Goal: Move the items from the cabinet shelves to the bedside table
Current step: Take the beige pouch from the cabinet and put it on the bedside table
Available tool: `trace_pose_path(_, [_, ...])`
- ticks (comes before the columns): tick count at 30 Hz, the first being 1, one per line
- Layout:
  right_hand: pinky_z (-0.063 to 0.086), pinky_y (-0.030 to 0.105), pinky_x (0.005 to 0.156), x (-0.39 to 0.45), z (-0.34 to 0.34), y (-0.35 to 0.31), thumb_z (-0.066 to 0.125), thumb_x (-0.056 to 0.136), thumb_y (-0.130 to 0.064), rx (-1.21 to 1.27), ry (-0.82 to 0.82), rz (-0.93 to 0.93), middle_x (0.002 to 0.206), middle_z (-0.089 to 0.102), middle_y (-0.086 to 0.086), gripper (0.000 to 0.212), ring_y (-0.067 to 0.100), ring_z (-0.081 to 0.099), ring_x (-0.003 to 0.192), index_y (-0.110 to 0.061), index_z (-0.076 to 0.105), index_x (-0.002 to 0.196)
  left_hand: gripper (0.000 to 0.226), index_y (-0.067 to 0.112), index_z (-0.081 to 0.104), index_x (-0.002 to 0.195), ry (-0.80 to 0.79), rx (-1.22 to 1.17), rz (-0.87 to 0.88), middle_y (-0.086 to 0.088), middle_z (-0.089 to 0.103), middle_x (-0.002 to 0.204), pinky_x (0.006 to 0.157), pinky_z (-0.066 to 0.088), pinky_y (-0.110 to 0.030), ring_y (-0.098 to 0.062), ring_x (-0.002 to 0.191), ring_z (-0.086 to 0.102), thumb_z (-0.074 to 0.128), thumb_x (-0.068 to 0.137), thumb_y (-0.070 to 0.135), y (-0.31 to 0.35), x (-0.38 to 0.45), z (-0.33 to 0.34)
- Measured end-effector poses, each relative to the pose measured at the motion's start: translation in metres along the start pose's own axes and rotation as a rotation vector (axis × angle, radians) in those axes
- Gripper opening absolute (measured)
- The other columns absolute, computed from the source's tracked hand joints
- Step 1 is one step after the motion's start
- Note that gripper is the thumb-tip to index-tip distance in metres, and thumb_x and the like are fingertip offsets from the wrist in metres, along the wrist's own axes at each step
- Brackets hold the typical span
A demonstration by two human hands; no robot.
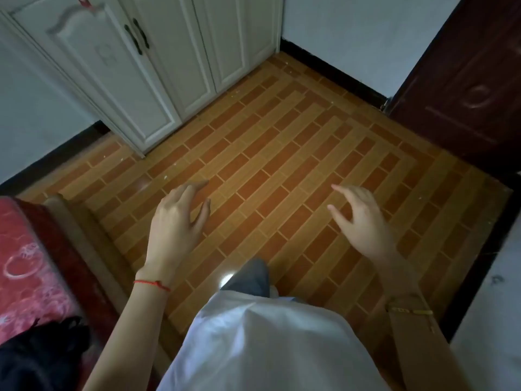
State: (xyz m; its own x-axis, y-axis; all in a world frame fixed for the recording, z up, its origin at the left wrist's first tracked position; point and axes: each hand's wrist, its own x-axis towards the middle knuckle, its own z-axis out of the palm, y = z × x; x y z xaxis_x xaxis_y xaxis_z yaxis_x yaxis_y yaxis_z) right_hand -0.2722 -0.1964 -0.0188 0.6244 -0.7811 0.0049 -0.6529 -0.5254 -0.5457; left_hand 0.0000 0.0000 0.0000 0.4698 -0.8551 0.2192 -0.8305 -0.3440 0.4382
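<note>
Hands empty, left hand (174, 221) and right hand (358, 218) loosely spread; step to the cabinet (141, 80) and pull its dark handles (136, 36).

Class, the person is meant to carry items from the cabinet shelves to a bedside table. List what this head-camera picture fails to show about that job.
- Shelves and items: hidden behind the shut doors of the white cabinet.
- Bedside table: nowhere in the head view.
- Bed: cut off by the left edge.
- Dark door: cut off by the right edge.
- Left hand and right hand: empty, slightly blurred.
</note>
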Motion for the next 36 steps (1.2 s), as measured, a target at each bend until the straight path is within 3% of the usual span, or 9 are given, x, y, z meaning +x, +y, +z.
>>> trace_pose_path(9, [0.034, 0.031, 0.106, 0.115, 0.014, 0.012, 0.058, 0.095, -0.029, -0.006, -0.028, -0.007, 0.135, 0.054, 0.003, 0.045, 0.018, 0.042, 0.131, -0.015, 0.051, 0.137, 0.033, 0.014, 0.057, 0.129, 0.002, -0.022, -0.064, -0.005, 0.065, 0.120, 0.091, 0.053, -0.045, -0.022, 0.109, 0.063, 0.056, 0.098, 0.025, -0.032, 0.096, 0.034])
trace_pose_path(22, [0.030, 0.029, 0.104, 0.412, 0.010, -0.029, 0.055, 0.096, -0.031, 0.023, -0.023, -0.082, 0.138, 0.052, 0.000, 0.045, 0.017, 0.041, 0.131, -0.019, 0.048, 0.139, 0.032, 0.018, 0.057, 0.128, 0.080, 0.048, -0.071, -0.004, 0.067, 0.116, 0.084, 0.052, -0.034, -0.022, 0.105, 0.063, 0.057, 0.097, 0.026, -0.109, 0.358, 0.036])
trace_pose_path(27, [0.034, 0.029, 0.105, 0.507, 0.013, -0.034, 0.054, 0.097, -0.032, 0.023, -0.061, -0.106, 0.137, 0.051, -0.001, 0.046, 0.015, 0.042, 0.131, -0.021, 0.046, 0.140, 0.033, 0.014, 0.058, 0.129, 0.080, 0.048, -0.104, -0.007, 0.067, 0.118, 0.087, 0.054, -0.038, -0.024, 0.108, 0.063, 0.056, 0.097, 0.025, -0.130, 0.442, 0.041])
trace_pose_path(36, [0.032, 0.025, 0.103, 0.708, 0.025, -0.035, 0.054, 0.096, -0.034, 0.032, -0.162, -0.225, 0.136, 0.048, -0.005, 0.045, 0.011, 0.041, 0.130, -0.025, 0.046, 0.139, 0.033, 0.014, 0.058, 0.129, 0.164, 0.038, -0.254, -0.005, 0.066, 0.118, 0.090, 0.051, -0.034, -0.021, 0.110, 0.061, 0.056, 0.097, 0.023, -0.165, 0.586, 0.077])
